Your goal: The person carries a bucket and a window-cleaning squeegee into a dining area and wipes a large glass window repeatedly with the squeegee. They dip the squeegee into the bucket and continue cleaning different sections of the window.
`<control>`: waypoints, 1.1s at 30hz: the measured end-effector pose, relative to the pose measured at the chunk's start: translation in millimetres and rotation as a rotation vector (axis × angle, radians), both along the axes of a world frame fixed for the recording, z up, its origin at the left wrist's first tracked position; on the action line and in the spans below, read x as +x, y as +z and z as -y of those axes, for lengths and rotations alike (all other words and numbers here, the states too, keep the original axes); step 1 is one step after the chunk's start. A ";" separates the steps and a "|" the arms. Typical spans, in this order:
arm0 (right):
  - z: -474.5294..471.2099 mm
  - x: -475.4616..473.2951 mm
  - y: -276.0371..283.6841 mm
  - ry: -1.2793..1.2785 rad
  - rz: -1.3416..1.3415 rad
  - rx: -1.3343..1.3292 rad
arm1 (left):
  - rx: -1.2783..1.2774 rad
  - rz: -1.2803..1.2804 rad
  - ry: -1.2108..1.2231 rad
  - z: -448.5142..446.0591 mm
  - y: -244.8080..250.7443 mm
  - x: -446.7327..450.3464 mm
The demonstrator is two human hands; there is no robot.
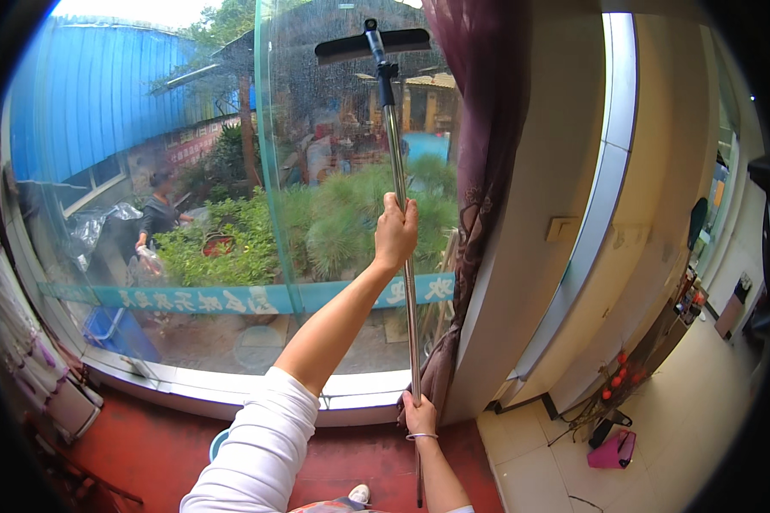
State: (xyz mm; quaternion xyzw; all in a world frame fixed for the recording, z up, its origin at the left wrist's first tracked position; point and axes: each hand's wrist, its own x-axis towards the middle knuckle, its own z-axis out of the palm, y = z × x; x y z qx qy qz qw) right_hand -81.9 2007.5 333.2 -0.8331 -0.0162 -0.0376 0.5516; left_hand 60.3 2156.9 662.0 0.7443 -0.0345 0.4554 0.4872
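My left hand [396,232] grips the metal pole of a window squeegee [394,154] around its middle. Lower down, my right hand [420,415], with a bracelet at the wrist, is closed around the same pole near its bottom end. The squeegee's wide black head [372,46] is at the upper part of the glass window [353,128], close to the curtain. Whether its blade touches the glass I cannot tell. The pane looks wet and streaked near the head, and a teal band with writing [218,299] crosses the window low down.
A purple curtain [487,128] hangs right of the window, beside the wall. The white sill [359,385] runs below the glass. A light-blue basin [218,442] is partly hidden by my left sleeve. Outside, a person [160,211] stands by shrubs. A pink bag [611,450] lies on the tiles.
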 end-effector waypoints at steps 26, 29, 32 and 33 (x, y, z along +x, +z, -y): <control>14.9 119.3 -87.2 -0.001 -0.120 0.157 | 0.051 0.008 -0.135 49.4 -73.3 92.9; 37.8 84.5 -121.7 -0.011 -0.041 0.158 | 0.038 -0.016 -0.109 65.8 -117.4 76.0; 89.5 1.8 -185.3 -0.060 -0.323 -0.084 | 0.066 -0.223 -0.112 90.1 -218.1 29.0; 105.6 -35.2 -205.1 -0.054 -0.435 -0.116 | -0.026 -0.364 -0.161 100.0 -255.8 5.5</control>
